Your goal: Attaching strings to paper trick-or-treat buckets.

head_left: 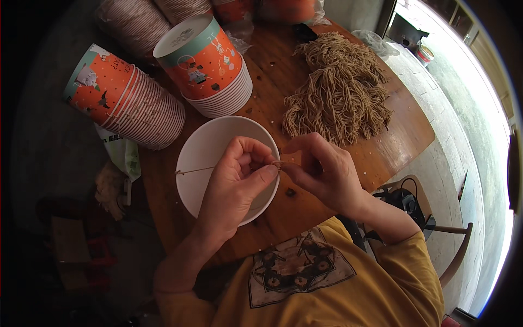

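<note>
A white paper bucket point(190, 144) stands with its open mouth up at the near side of the table. A thin brown twine point(204, 170) runs from a knot at the bucket's left rim across the mouth to my fingers. My left hand point(231, 177) is closed over the bucket, pinching the twine between thumb and fingers. At the bucket's right rim my right hand point(324, 171) is also closed, its thumb and forefinger pinching the twine close to the left fingertips. The exact shape of the twine between the fingers is too small to tell.
Two stacks of orange printed paper buckets, one tilted point(125, 98) and one more upright point(204, 65), stand at the far left. A heap of cut brown twine point(343, 90) lies far right on the wooden table point(406, 133). Wrapped stacks point(133, 24) sit behind; a chair point(457, 253) is at right.
</note>
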`<action>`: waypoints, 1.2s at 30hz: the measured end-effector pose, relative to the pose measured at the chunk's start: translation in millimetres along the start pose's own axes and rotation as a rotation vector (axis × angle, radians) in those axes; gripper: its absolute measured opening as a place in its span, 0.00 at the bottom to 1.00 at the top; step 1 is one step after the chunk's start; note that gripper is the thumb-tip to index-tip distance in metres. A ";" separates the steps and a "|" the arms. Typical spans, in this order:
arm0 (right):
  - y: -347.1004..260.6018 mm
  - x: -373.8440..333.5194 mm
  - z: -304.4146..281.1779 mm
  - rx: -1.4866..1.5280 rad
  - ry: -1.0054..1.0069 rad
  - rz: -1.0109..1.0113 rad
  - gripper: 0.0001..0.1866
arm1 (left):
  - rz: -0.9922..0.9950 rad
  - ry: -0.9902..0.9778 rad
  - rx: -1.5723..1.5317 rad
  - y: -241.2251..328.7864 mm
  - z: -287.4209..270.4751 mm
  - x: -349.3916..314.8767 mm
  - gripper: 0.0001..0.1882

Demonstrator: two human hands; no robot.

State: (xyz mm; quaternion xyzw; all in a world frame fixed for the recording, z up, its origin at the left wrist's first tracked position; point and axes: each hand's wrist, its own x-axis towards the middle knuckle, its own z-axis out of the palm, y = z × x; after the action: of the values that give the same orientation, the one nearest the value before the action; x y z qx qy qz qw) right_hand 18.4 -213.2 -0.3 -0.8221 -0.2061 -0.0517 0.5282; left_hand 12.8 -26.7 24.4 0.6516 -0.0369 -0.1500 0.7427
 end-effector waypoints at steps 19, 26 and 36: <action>15.1 5.6 6.7 0.259 -0.048 0.018 0.05 | 0.076 -0.040 0.149 -3.8 3.9 -0.4 0.15; 16.1 7.0 5.7 0.631 -0.113 0.227 0.05 | 0.079 -0.040 0.215 -5.1 3.4 -1.6 0.15; 22.1 12.1 1.8 0.738 -0.152 0.270 0.06 | 0.088 -0.037 0.313 -4.8 1.9 -4.2 0.08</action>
State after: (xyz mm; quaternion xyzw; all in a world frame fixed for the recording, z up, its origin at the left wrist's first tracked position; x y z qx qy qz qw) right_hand 37.9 -216.0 -16.2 -0.5985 -0.1394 0.1564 0.7732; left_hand 7.4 -27.9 20.6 0.7544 -0.1019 -0.1215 0.6370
